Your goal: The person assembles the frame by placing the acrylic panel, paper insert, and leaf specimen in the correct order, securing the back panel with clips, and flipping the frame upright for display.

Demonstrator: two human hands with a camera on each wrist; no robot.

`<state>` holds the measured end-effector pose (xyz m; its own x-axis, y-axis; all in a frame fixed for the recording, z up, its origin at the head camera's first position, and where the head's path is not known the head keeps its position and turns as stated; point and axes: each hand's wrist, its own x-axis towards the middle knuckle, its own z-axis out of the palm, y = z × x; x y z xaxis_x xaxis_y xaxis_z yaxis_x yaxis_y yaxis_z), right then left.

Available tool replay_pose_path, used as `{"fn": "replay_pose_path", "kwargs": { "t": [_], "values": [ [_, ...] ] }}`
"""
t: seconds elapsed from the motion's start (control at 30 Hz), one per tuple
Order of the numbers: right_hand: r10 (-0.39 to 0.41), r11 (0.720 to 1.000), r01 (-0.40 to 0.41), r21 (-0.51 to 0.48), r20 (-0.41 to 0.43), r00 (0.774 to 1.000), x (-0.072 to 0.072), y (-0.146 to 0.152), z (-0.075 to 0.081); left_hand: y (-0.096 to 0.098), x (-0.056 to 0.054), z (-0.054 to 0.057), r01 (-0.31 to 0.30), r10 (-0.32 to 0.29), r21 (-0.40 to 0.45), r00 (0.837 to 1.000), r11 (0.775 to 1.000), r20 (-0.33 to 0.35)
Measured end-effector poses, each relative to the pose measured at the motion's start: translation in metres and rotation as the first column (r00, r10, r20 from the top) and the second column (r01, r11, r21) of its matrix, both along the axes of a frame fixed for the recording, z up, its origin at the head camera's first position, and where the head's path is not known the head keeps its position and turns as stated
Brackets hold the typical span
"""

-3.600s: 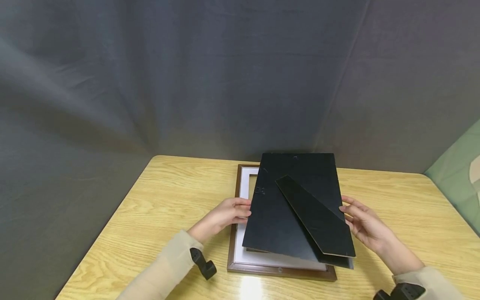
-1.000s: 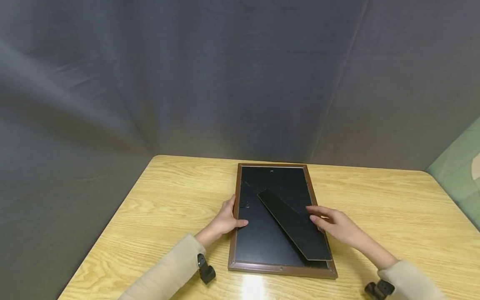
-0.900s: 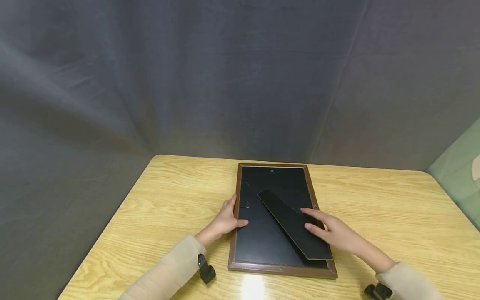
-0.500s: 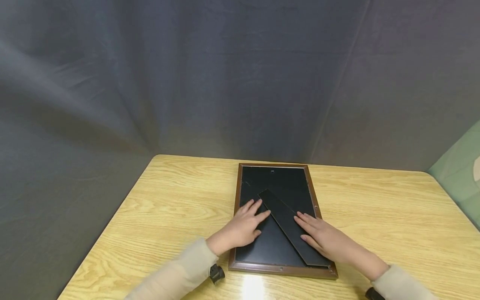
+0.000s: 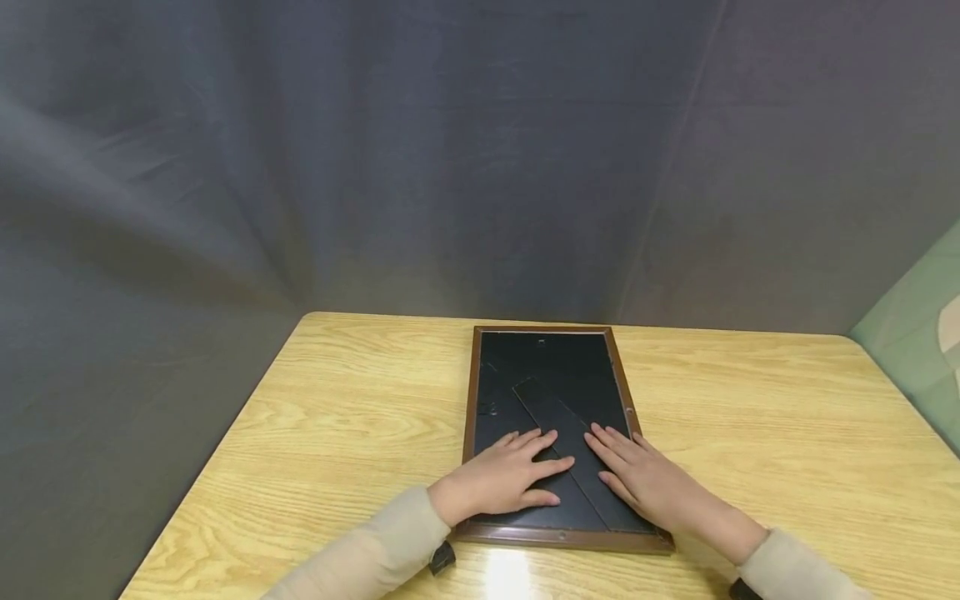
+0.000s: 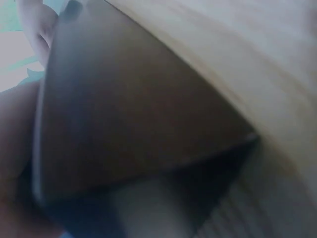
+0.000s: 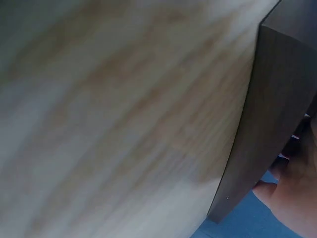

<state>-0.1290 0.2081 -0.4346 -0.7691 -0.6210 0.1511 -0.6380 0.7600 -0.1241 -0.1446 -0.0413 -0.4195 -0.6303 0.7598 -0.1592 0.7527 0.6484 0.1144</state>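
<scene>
A brown picture frame (image 5: 562, 538) lies face down on the wooden table, its black backing board (image 5: 558, 358) seated inside the rim. The board's easel leg (image 5: 551, 412) lies flat, slanting from upper left to lower right. My left hand (image 5: 504, 477) rests on the lower left of the backing with fingers spread, the fingertips reaching onto the leg. My right hand (image 5: 648, 482) lies flat on the leg and the right side of the frame, fingers straight. The frame's side (image 6: 124, 109) fills much of the left wrist view; the right wrist view shows another side (image 7: 272, 109) and part of my right hand.
The light wooden table (image 5: 360, 400) extends to both sides of the frame. A dark grey curtain (image 5: 465, 167) hangs along its back and left. Green patterned fabric (image 5: 918, 308) is at the right edge.
The backing board, earlier held above the frame, now sits inside it. Its raised easel leg has been pressed flat. My left hand has moved from the frame's left edge onto the backing.
</scene>
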Motion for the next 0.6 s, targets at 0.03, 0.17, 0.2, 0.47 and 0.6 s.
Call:
{"fn": "replay_pose_path", "kwargs": {
  "t": [0.03, 0.17, 0.2, 0.47, 0.6],
  "values": [
    [0.000, 1.000, 0.000, -0.001, -0.003, 1.000, 0.001, 0.000, 0.000, 0.000, 0.000, 0.000, 0.003, -0.003, -0.003, 1.000, 1.000, -0.009],
    [0.004, 1.000, -0.004, -0.010, -0.007, 1.000, 0.003, -0.001, 0.001, -0.002, 0.002, -0.003, 0.015, -0.015, -0.022, 0.999, 1.000, -0.039],
    [0.006, 1.000, -0.006, -0.014, -0.007, 1.000, 0.003, -0.001, 0.002, -0.003, 0.002, -0.003, 0.014, -0.015, -0.024, 0.999, 1.000, -0.037],
    [0.009, 0.995, -0.011, -0.104, -0.027, 1.000, -0.021, 0.009, 0.013, -0.004, 0.003, -0.003, 0.013, -0.014, -0.025, 0.999, 1.000, -0.042],
    [-0.069, 0.993, 0.062, -0.096, -0.068, 0.995, -0.042, 0.017, 0.015, -0.006, 0.004, -0.004, 0.016, -0.016, -0.024, 0.999, 1.000, -0.030]
  ]
}}
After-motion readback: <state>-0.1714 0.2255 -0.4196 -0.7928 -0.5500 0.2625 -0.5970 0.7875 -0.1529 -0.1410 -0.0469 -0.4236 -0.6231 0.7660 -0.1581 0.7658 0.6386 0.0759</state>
